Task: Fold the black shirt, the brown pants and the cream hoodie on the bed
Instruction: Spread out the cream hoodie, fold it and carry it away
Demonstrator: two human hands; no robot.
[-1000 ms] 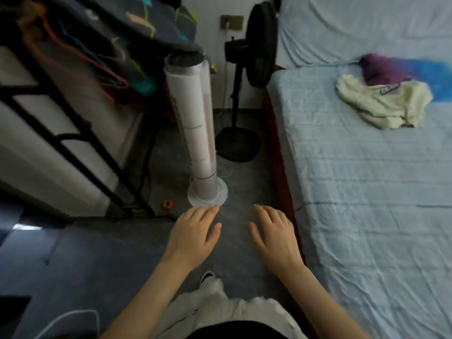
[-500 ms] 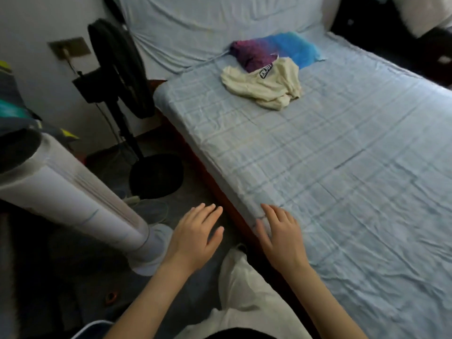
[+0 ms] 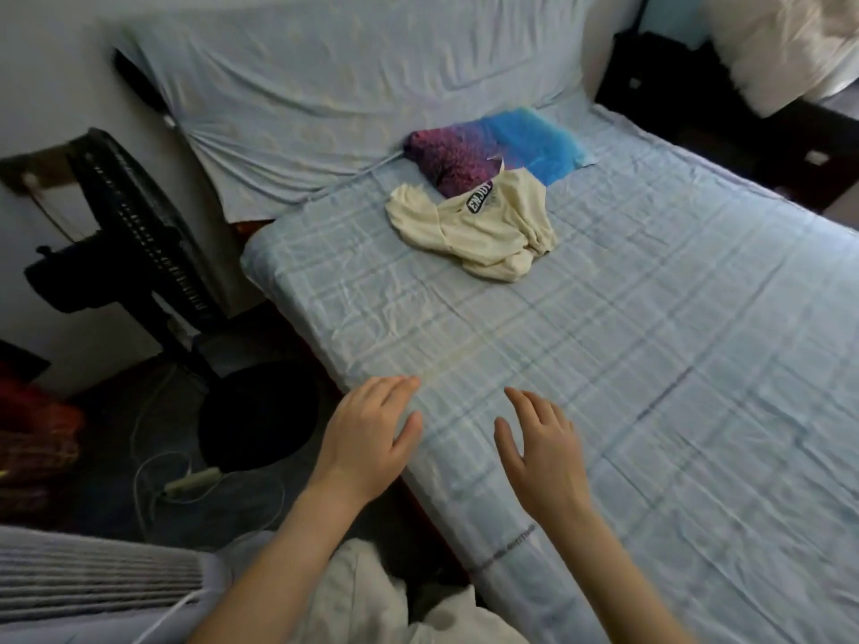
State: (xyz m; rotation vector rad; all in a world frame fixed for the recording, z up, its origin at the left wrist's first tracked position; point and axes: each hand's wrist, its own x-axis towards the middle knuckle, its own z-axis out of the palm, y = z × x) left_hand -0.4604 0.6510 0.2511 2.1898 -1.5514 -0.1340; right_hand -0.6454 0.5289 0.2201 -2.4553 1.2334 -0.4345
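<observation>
Head view shows the cream hoodie (image 3: 479, 232) crumpled on the bed (image 3: 650, 364), its far edge overlapping a purple-and-blue cloth (image 3: 488, 151). Well apart from it, your left hand (image 3: 367, 439) and right hand (image 3: 544, 453) hover at the near edge, fingers relaxed, holding nothing.

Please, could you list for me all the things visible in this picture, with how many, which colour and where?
bed: one, light blue checked sheet, fills the middle and right.
cream hoodie: one, cream with a dark patch, crumpled on the far part of the bed.
cloth: one, purple and blue, behind the hoodie, partly under it.
pillow: one, white, top right corner.
pedestal fan: one, black, on the floor left of the bed.
ribbed appliance: one, white, bottom left corner.
power strip: one, pale, on the floor with pale cables.
left hand: one, fingers straight, at the near edge of the bed.
right hand: one, fingers straight, over the sheet.
</observation>
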